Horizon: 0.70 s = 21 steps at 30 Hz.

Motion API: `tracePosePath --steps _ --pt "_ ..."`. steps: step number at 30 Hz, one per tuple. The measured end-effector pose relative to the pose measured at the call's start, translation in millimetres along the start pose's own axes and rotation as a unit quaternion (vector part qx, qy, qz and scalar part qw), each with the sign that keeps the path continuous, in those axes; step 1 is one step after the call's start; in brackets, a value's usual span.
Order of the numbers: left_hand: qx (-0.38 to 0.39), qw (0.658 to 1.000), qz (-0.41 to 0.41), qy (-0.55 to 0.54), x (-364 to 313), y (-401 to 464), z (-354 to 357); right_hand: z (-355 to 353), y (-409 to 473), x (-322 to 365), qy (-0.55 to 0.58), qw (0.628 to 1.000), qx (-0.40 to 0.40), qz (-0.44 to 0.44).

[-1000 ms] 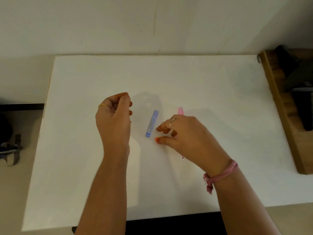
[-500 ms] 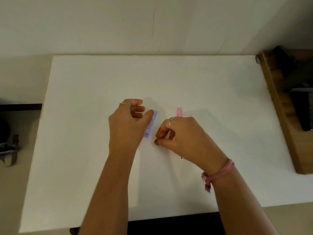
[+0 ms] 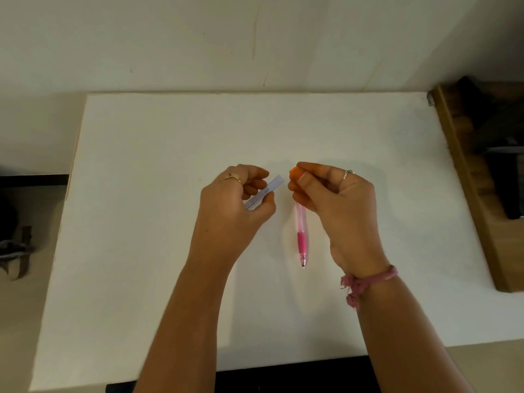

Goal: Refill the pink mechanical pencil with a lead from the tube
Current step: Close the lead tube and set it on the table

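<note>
My left hand (image 3: 235, 202) grips the flat pale blue lead tube (image 3: 266, 192) above the white table (image 3: 170, 154); the tube's free end points up and right towards my other hand. My right hand (image 3: 331, 194) holds the pink mechanical pencil (image 3: 301, 236) by its upper end, fingers curled round it. The pencil hangs nearly straight down the frame, its pink grip low and its tip towards me. The pencil's top end is hidden inside my fingers. A small gap separates the tube's end from my right fingertips.
A wooden shelf unit (image 3: 465, 177) with dark objects stands along the table's right edge. A wall rises behind the table. On the floor at the left lies a dark strap or bag (image 3: 17, 251).
Both things have left the table. My left hand closed on the tube and lifted it; my right hand picked up the pencil and raised it, so its whole barrel now shows.
</note>
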<state>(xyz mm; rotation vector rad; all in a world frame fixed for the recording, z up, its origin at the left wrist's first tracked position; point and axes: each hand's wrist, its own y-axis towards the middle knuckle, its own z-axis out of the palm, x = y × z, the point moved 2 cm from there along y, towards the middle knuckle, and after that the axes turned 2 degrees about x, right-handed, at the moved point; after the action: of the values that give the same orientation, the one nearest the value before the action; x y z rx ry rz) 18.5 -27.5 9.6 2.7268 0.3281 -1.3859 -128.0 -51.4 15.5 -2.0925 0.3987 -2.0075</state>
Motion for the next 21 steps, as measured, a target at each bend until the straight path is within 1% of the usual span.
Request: tracePosePath --steps 2,7,17,21 --pt "0.001 1.0 0.012 -0.001 -2.6 -1.2 -0.1 0.6 -0.8 1.9 0.038 0.999 0.003 0.012" --pt "-0.015 0.999 0.037 0.003 -6.8 -1.9 -3.2 2.1 -0.4 1.9 0.021 0.999 0.028 0.013" --pt "-0.026 0.997 0.073 0.026 -9.2 -1.7 -8.2 3.3 0.0 1.8 0.024 0.999 0.035 0.002" --pt "-0.024 0.997 0.068 0.027 -7.7 -1.4 -9.4 5.9 -0.3 1.6 0.026 0.999 0.031 -0.003"
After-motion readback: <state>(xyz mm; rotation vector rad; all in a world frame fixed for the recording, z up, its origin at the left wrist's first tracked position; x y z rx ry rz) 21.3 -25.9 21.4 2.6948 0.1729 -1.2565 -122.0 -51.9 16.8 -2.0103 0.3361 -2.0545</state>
